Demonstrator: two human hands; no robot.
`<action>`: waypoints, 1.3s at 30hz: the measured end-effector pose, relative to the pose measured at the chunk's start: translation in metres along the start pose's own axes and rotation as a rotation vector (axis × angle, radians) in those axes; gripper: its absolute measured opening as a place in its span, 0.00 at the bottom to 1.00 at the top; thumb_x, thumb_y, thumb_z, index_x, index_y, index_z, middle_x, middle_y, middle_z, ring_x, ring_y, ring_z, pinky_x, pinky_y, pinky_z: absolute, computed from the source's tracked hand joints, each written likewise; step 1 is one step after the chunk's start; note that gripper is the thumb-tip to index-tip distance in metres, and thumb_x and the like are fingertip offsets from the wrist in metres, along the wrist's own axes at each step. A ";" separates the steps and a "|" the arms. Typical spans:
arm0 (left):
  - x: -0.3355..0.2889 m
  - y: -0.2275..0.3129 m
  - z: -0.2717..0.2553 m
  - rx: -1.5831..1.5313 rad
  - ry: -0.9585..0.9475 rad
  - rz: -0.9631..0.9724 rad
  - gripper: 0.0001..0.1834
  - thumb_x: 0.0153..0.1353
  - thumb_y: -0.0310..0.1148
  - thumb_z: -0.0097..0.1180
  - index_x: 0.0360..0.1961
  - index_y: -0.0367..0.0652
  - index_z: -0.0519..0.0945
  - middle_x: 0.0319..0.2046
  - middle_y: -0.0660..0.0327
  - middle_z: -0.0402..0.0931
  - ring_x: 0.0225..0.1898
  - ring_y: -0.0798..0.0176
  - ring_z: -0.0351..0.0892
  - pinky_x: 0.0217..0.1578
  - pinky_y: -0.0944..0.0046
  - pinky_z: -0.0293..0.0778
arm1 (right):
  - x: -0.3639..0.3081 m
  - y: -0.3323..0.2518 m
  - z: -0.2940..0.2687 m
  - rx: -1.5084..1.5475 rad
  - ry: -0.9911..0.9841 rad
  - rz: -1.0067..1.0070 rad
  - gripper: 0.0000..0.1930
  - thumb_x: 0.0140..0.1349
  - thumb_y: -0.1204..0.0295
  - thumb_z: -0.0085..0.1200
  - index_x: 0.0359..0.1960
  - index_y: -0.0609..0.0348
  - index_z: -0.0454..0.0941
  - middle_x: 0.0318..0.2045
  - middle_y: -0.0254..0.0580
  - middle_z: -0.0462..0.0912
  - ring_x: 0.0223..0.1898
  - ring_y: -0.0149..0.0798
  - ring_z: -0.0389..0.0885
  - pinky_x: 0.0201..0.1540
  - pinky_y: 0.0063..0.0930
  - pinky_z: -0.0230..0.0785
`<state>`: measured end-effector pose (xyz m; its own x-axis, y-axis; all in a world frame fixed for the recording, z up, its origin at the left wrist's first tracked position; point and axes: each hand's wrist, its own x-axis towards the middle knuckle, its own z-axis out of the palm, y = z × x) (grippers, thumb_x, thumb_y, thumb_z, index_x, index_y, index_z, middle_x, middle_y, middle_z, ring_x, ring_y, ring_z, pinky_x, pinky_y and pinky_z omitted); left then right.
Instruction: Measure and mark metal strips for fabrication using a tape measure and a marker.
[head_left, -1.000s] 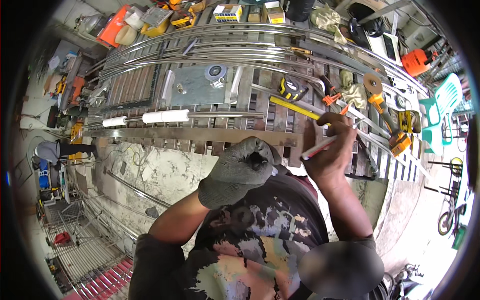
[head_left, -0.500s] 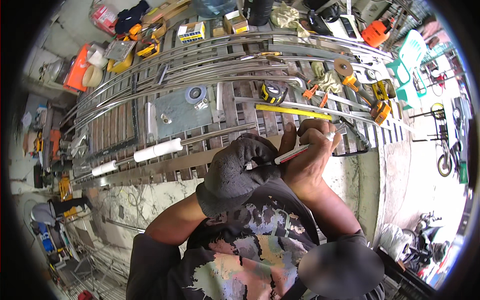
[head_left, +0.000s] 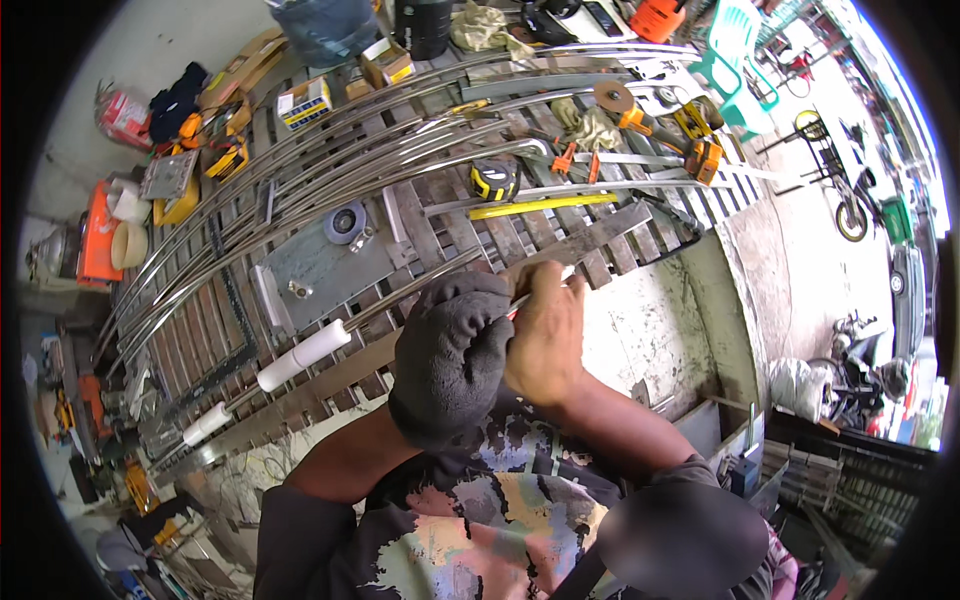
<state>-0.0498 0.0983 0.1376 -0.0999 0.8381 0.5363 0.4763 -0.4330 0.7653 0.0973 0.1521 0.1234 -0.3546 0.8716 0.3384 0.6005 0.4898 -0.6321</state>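
Dark and fuzzy, the work glove on my left hand (head_left: 452, 350) is closed like a fist in front of my chest. Pressed against it is my bare right hand (head_left: 548, 345), its fingers curled around a slim white marker pen with red print. Only slivers of the pen (head_left: 514, 311) show between the hands; the rest is hidden. The glove's fingers close over the pen's near end. Just beyond the hands, a thin metal rod (head_left: 385, 302) lies along the slatted bench, with a long white sleeve (head_left: 304, 357) and a shorter white sleeve (head_left: 206, 424) on it.
On the slatted bench lie long metal tubes (head_left: 330, 190), a grey plate (head_left: 325, 275) with a disc roll (head_left: 345, 222), a tape measure (head_left: 495, 181), a yellow strip (head_left: 543, 206) and a cordless angle grinder (head_left: 703, 160). A flat metal bar (head_left: 325, 388) runs along the near edge.
My hands have moved left and drawn together, and the glove has closed further. The marker pen, plainly visible before, is now mostly covered. The whole view has swung to the right.
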 end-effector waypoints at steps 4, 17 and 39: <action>-0.004 -0.012 -0.011 0.083 -0.156 0.189 0.11 0.73 0.27 0.66 0.53 0.37 0.82 0.52 0.48 0.87 0.53 0.44 0.88 0.55 0.46 0.82 | -0.009 -0.008 0.009 0.101 -0.056 0.035 0.19 0.61 0.73 0.62 0.51 0.62 0.69 0.37 0.56 0.86 0.40 0.66 0.84 0.53 0.56 0.64; -0.051 -0.055 -0.060 0.594 -0.258 -0.150 0.59 0.75 0.80 0.43 0.91 0.45 0.56 0.89 0.35 0.48 0.90 0.24 0.40 0.85 0.29 0.39 | 0.073 0.256 0.078 -0.484 -0.344 0.107 0.24 0.65 0.73 0.66 0.62 0.57 0.74 0.41 0.54 0.90 0.48 0.61 0.90 0.52 0.56 0.84; 0.034 0.007 0.047 0.682 0.011 -0.382 0.37 0.73 0.39 0.68 0.80 0.39 0.74 0.46 0.48 0.88 0.46 0.42 0.89 0.55 0.41 0.80 | 0.095 0.134 -0.021 1.176 -0.141 0.333 0.23 0.67 0.87 0.73 0.46 0.54 0.67 0.36 0.49 0.92 0.37 0.40 0.94 0.42 0.33 0.89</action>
<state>-0.0083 0.1393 0.1447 -0.3717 0.8831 0.2863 0.8388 0.1873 0.5113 0.1586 0.3011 0.0857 -0.4257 0.9048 0.0082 -0.3091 -0.1369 -0.9411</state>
